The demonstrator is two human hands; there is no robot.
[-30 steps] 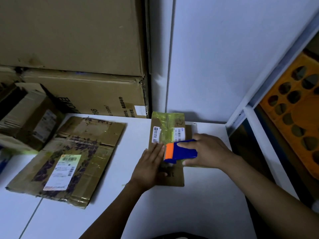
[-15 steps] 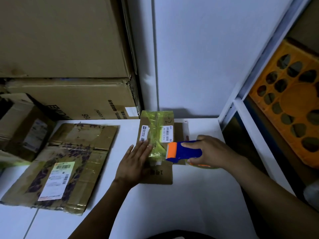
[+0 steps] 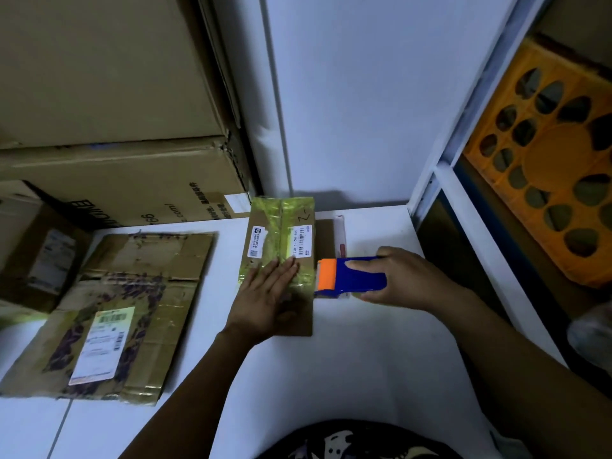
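surface: white table (image 3: 364,376) | centre-back: taped parcel (image 3: 281,226) | left: flattened carton (image 3: 142,260), well apart

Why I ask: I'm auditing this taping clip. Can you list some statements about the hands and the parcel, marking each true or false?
1. The left hand lies flat on the small parcel. True.
2. The right hand grips a blue and orange tape dispenser. True.
3. The tape dispenser rests on the flattened carton. False: it is at the small parcel's right edge; the carton lies apart, to the left.
4. The small parcel bears no labels. False: white labels show on it.
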